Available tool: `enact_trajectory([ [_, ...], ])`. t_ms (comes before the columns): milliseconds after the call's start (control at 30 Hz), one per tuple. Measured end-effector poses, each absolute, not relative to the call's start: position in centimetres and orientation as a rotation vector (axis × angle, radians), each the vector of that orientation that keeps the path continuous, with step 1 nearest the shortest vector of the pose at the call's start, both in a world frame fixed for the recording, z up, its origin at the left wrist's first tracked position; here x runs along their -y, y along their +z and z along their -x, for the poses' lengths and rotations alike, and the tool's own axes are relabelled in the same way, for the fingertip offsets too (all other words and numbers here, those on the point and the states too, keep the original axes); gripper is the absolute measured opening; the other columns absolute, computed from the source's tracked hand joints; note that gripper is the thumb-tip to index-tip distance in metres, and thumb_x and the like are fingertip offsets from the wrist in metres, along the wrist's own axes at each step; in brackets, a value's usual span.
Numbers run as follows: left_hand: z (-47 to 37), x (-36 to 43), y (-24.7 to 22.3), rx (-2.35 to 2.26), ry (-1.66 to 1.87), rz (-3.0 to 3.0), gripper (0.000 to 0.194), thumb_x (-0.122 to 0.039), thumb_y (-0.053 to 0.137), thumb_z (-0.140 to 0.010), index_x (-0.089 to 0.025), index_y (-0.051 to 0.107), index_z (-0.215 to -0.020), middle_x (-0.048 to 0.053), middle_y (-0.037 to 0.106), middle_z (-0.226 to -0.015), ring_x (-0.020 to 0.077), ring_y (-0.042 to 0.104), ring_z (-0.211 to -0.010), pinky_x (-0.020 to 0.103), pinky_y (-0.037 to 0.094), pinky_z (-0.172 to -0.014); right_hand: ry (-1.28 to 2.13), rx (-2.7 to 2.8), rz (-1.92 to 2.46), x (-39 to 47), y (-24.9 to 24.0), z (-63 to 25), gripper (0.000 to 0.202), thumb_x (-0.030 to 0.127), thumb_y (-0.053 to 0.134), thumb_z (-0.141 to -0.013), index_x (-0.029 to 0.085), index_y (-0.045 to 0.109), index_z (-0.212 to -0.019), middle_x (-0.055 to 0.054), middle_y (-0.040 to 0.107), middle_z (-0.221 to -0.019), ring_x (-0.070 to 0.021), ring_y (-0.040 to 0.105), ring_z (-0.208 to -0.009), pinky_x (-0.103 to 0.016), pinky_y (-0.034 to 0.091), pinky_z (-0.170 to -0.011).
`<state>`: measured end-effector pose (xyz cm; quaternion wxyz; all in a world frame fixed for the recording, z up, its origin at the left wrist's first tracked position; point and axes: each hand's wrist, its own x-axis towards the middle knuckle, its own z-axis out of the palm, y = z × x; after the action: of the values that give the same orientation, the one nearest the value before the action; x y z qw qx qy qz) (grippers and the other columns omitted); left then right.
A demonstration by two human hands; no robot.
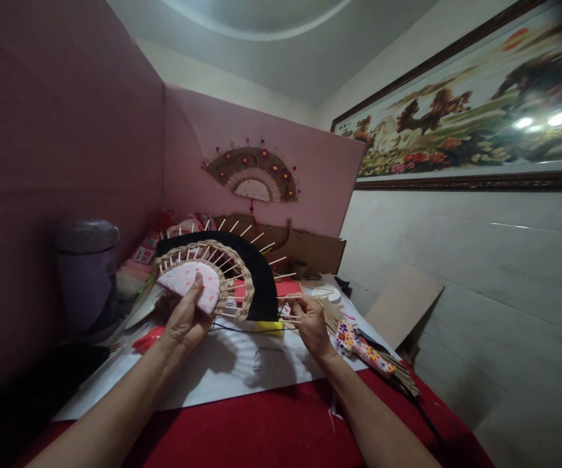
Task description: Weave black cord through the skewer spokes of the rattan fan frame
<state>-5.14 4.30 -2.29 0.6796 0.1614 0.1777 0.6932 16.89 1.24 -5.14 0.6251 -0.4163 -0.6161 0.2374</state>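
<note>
A half-round hand fan (261,276) is held up over the table, tilted. It has thin wooden sticks, a woven straw-coloured band (247,286), a wide black band and a pink-dotted white padded centre (197,286). My left hand (188,318) grips that centre, thumb on the front and fingers behind it. At the fan's lower right end, my right hand (310,318) is closed in a pinch by the stick tips. A thin black cord (246,331) hangs in a loop beneath the fan and runs to these fingers; their exact hold is partly hidden.
A finished-looking fan (254,175) hangs on the pink panel (310,162). White paper (212,383) covers part of the red cloth (261,429). A flower-patterned glue gun (366,351) lies right, near loose sticks. A purple container (87,273) stands left; a board (402,305) leans against the wall.
</note>
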Motion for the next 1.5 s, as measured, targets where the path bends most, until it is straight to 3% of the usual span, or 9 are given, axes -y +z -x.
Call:
enact_trajectory([
  [233,5.1,-4.0,-2.1,-0.465,1.577,-0.392,0.014,-0.007,0.057,-0.077,-0.015,0.063,-0.086,0.005,0.07,-0.07,0.0148,0.065,-0.058,0.026,0.056,-0.058,0.402,1.426,0.972,-1.0,-4.9,-17.0,0.023,0.038,0.049,-0.082,0.018,0.058,-0.073,0.004,0.041,-0.054,-0.0094,0.034,-0.047,-0.022,0.027,-0.045],
  [433,5.1,-4.3,-2.3,-0.52,1.606,-0.476,0.02,-0.006,0.057,-0.075,-0.015,0.062,-0.092,0.004,0.07,-0.072,0.0146,0.065,-0.061,0.025,0.057,-0.06,-0.038,1.537,1.054,-0.4,-4.2,-17.7,0.023,0.035,0.051,-0.083,0.018,0.063,-0.074,0.002,0.054,-0.057,-0.0112,0.045,-0.053,-0.023,0.034,-0.054],
  [600,5.2,-4.4,-2.5,-0.587,1.563,-0.529,0.019,-0.008,0.057,-0.075,-0.013,0.062,-0.093,0.006,0.07,-0.075,0.0155,0.066,-0.063,0.025,0.056,-0.062,-0.122,1.543,1.031,-0.1,-4.0,-18.0,0.02,0.033,0.053,-0.083,0.019,0.062,-0.073,0.002,0.056,-0.058,-0.0108,0.046,-0.052,-0.022,0.034,-0.054],
  [767,5.2,-4.1,-2.3,-0.623,1.525,-0.59,0.013,-0.009,0.057,-0.075,-0.012,0.063,-0.087,0.007,0.07,-0.072,0.0166,0.065,-0.059,0.027,0.055,-0.059,-0.082,1.501,1.052,-0.3,-4.1,-18.2,0.02,0.035,0.056,-0.081,0.018,0.061,-0.071,0.002,0.054,-0.057,-0.0107,0.045,-0.052,-0.023,0.034,-0.053],
  [967,5.8,-4.3,-2.2,-0.592,1.475,-0.54,0.015,-0.01,0.055,-0.077,-0.011,0.062,-0.091,0.007,0.07,-0.068,0.0175,0.065,-0.057,0.029,0.055,-0.058,0.245,1.402,0.991,-0.8,-3.8,-18.4,0.023,0.037,0.059,-0.077,0.017,0.058,-0.065,0.005,0.044,-0.048,-0.0089,0.037,-0.046,-0.022,0.028,-0.045],
  [1233,5.7,-4.1,-2.3,-0.561,1.386,-0.598,0.014,-0.012,0.054,-0.077,-0.009,0.061,-0.09,0.009,0.071,-0.071,0.0193,0.066,-0.059,0.03,0.056,-0.059,0.484,1.435,0.932,-0.9,-4.6,-16.9,0.023,0.034,0.06,-0.075,0.018,0.053,-0.06,0.007,0.04,-0.048,-0.0076,0.033,-0.045,-0.021,0.026,-0.044],
  [1500,5.3,-3.9,-2.7,-0.553,1.311,-0.622,0.014,-0.012,0.056,-0.077,-0.009,0.062,-0.089,0.009,0.071,-0.071,0.0186,0.066,-0.059,0.031,0.056,-0.06,0.439,1.411,0.921,-1.0,-4.8,-16.9,0.022,0.036,0.061,-0.074,0.017,0.057,-0.065,0.004,0.048,-0.053,-0.0086,0.04,-0.048,-0.021,0.03,-0.045],
])
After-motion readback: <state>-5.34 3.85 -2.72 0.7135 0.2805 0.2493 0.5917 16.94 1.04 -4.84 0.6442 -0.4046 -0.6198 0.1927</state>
